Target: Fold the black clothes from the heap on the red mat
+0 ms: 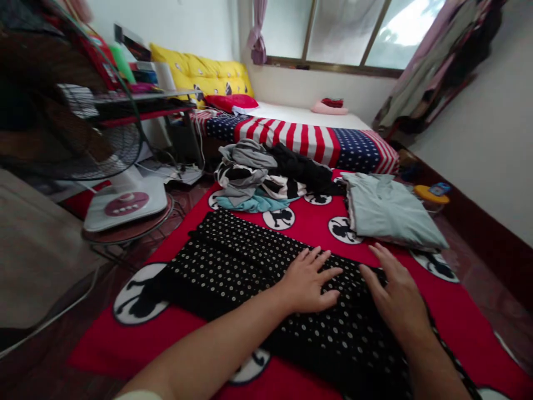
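A black garment with small white dots (233, 258) lies spread flat across a red blanket (308, 219) printed with white circles and black figures. My left hand (310, 280) rests on the dotted cloth, palm down with its fingers spread. Close to its right, my right hand (395, 291) is over the garment's right part, fingers apart and pointing forward. Whether the right palm presses on the cloth I cannot tell. Beyond the garment sits a loose heap of clothes (254, 172) in grey, black, striped and light blue. A folded pale green shirt (391, 205) tops a flat stack at the right.
At the left, a standing fan (129, 203) rests on a round stool, beside a cluttered shelf (154, 97). A bed with a stars-and-stripes cover (287, 136) stands at the back. A yellow-lidded container (431, 194) is at the right, below hanging clothes (433, 72).
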Demonstrator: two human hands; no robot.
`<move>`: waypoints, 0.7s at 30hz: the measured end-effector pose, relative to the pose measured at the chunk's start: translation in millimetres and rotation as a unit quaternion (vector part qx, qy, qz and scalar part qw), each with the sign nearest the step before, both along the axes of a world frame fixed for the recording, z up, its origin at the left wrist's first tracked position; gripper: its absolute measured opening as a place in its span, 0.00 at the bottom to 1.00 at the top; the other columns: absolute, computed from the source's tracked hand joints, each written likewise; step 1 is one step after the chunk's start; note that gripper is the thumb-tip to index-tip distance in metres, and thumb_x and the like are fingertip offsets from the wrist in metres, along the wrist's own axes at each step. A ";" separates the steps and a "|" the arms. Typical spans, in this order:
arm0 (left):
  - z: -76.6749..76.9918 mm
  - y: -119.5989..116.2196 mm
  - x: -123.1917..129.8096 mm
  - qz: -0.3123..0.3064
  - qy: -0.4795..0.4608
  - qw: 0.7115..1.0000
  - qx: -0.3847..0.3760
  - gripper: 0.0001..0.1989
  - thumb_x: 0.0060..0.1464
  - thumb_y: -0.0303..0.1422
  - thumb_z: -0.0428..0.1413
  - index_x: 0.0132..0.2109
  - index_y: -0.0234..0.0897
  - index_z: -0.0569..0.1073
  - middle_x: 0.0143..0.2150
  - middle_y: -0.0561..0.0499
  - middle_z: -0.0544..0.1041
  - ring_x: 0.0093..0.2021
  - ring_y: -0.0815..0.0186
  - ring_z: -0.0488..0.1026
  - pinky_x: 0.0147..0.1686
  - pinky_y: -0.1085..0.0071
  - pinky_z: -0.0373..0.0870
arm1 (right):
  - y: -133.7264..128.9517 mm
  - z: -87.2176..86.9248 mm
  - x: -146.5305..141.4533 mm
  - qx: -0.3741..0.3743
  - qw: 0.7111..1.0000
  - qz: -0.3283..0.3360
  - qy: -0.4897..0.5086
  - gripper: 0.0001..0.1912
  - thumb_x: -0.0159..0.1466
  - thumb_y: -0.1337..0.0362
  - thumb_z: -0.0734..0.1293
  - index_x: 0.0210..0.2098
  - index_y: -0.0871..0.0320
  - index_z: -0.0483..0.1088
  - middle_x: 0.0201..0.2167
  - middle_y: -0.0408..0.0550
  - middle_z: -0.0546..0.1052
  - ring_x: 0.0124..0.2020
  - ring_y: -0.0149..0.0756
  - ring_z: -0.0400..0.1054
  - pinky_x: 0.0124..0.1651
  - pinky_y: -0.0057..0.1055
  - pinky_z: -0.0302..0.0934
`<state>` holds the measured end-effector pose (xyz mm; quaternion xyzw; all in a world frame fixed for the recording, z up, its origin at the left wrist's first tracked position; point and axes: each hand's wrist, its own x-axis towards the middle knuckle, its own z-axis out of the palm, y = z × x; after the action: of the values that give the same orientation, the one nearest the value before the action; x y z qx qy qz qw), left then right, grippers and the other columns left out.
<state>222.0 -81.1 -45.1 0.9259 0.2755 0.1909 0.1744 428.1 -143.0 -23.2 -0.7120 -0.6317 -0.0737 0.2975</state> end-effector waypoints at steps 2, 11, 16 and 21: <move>0.6 -1.0 -1.1 -0.009 0.000 1.000 0.005 0.31 0.60 0.48 0.47 0.66 0.42 0.60 0.71 0.43 0.53 0.71 0.52 0.46 0.68 0.51 0.43 | 5.6 -14.0 -34.0 -0.043 0.996 0.078 0.020 0.29 0.68 0.51 0.55 0.66 0.54 0.56 0.65 0.55 0.63 0.66 0.49 0.56 0.63 0.58 0.51; -2.2 -3.0 -31.5 0.018 -0.019 0.999 -0.019 0.31 0.61 0.48 0.47 0.67 0.39 0.58 0.70 0.44 0.56 0.70 0.56 0.50 0.69 0.54 0.45 | 7.4 -61.0 -55.0 -0.055 0.992 0.109 -0.025 0.29 0.69 0.50 0.52 0.65 0.54 0.57 0.65 0.55 0.63 0.67 0.52 0.54 0.62 0.64 0.50; 2.4 15.2 -102.6 0.133 0.036 0.990 -0.015 0.32 0.62 0.52 0.45 0.67 0.43 0.59 0.72 0.47 0.53 0.71 0.55 0.47 0.68 0.51 0.46 | 4.1 -53.8 -59.2 -0.036 0.992 0.115 -0.040 0.25 0.69 0.50 0.54 0.60 0.51 0.64 0.64 0.52 0.64 0.66 0.53 0.56 0.61 0.64 0.53; 10.0 42.0 -171.3 0.288 0.042 0.956 0.020 0.23 0.62 0.45 0.50 0.59 0.40 0.70 0.69 0.45 0.59 0.68 0.54 0.56 0.65 0.54 0.57 | 0.2 -43.2 -68.6 0.011 0.986 0.161 -0.031 0.22 0.65 0.48 0.61 0.55 0.49 0.69 0.61 0.50 0.69 0.61 0.53 0.63 0.60 0.60 0.56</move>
<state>50.7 -39.1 -35.1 0.8176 0.5340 0.1993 0.0817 359.5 -142.8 -66.4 -0.5950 -0.7463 -0.0533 0.2936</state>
